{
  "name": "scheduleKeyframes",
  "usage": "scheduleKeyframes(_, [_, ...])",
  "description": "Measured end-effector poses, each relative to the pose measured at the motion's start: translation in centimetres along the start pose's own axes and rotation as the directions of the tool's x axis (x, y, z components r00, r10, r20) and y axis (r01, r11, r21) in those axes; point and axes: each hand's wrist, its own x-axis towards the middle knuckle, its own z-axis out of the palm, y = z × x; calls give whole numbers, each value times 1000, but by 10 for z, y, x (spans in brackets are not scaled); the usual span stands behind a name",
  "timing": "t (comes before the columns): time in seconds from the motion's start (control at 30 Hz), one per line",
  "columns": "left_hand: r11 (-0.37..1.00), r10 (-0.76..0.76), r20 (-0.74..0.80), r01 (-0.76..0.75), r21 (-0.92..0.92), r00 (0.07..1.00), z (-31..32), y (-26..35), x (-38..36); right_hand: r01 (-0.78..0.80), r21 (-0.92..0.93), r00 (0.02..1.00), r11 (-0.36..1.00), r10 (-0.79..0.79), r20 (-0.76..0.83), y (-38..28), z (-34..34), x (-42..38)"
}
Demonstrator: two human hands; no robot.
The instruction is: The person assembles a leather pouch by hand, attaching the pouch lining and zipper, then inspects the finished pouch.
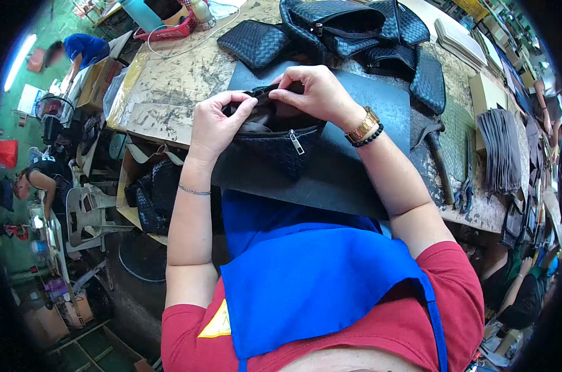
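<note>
A black woven zippered pouch [274,149] hangs between my hands above a dark board [361,180], its mouth spread and some lining showing. My left hand [217,121] pinches the far edge of the opening at its left end, thumb against fingers. Close beside it, my right hand [315,93] is closed on the same edge, fingers curled over it. A silver zipper pull [296,142] dangles at the near side of the mouth. The fingertips hide the exact bit of edge being held.
More black woven pouches [256,43] are piled at the back of the table. A hammer [439,161] and scissors [465,192] lie to the right, near stacked dark pieces [501,152]. A red basket [169,28] stands far left. Other people work on both sides.
</note>
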Motion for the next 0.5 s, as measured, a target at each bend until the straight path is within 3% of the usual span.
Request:
scheduleKeyframes(0.23, [1000,-27,-8,27,7,1000,2,-8,5,-95,-71,995,993,97,26,-14,-3,2])
scheduleKeyframes(0.33, [1000,-7,-10,7,-16,1000,3,-8,5,-34,-106,999,994,36,10,-12,-2,2])
scheduleKeyframes(0.5, [1000,5,-52,-5,-1,999,6,-7,6,-61,-103,998,993,60,-11,-16,1,3])
